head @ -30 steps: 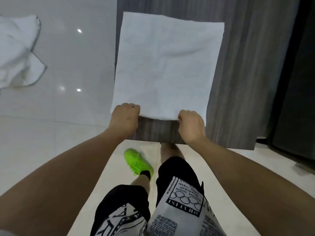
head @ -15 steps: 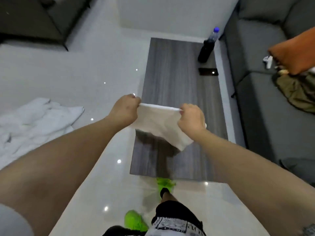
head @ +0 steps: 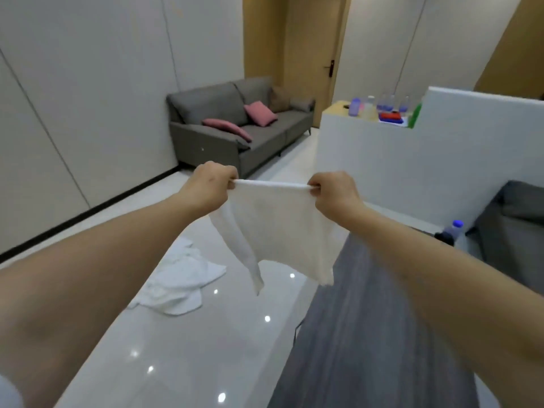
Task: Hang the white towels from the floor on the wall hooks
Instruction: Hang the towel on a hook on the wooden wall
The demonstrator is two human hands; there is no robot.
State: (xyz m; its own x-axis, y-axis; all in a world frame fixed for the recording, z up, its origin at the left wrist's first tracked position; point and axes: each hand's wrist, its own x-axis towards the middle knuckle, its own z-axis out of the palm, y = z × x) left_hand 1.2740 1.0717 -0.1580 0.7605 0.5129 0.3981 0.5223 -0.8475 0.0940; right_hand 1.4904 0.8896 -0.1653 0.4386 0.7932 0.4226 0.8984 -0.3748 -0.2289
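1. Head view: my left hand [head: 212, 186] and right hand [head: 332, 193] each pinch one top corner of a white towel [head: 279, 231], fingers curled round the hem, held out in front of me at about the same height.
2. Towel's top edge runs level, left to right, taut between my hands; the cloth hangs below it, clear of the floor [head: 206, 343] and just above the near end of the grey surface [head: 368, 334].
3. Neither hand is nearer the towel than the other; each holds its own corner.
4. More white towels [head: 182, 281] lie in a heap on the floor, below and to the left, nearer my left arm.
5. No wall hooks are visible; I judge I must turn to find them, then bring the stretched edge up to a hook.
6. Sofa [head: 235, 128] stands well apart, against the far wall.
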